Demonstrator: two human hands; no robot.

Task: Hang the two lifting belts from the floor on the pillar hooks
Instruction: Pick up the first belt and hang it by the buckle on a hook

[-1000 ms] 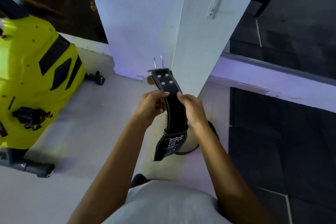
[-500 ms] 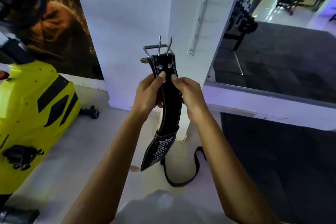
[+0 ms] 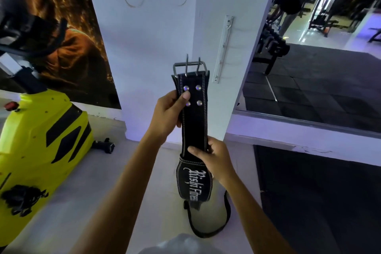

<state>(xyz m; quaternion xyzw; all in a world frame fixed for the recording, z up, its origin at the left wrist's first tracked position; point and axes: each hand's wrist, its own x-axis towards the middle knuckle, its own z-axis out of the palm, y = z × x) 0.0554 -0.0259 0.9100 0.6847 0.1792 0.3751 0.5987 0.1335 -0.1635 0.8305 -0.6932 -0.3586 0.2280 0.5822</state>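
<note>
I hold a black lifting belt (image 3: 193,121) upright before the white pillar (image 3: 233,6), its steel buckle on top. My left hand (image 3: 169,113) grips it near the four rivets. My right hand (image 3: 210,156) grips it lower, just above the white lettering. A second black belt (image 3: 216,227) lies curled on the floor by the pillar's foot, partly hidden behind the held one. A white hook rail (image 3: 223,47) runs down the pillar's right face, up and to the right of the buckle.
A yellow exercise bike (image 3: 41,140) stands at the left, with a large poster (image 3: 51,33) behind it. A mirror (image 3: 319,57) with a white ledge lies right of the pillar. Dark rubber mats (image 3: 319,202) cover the floor at the right.
The belt has risen and its flat face has turned towards me. My right hand slid down from the rivets to the lower strap. The view tilted up.
</note>
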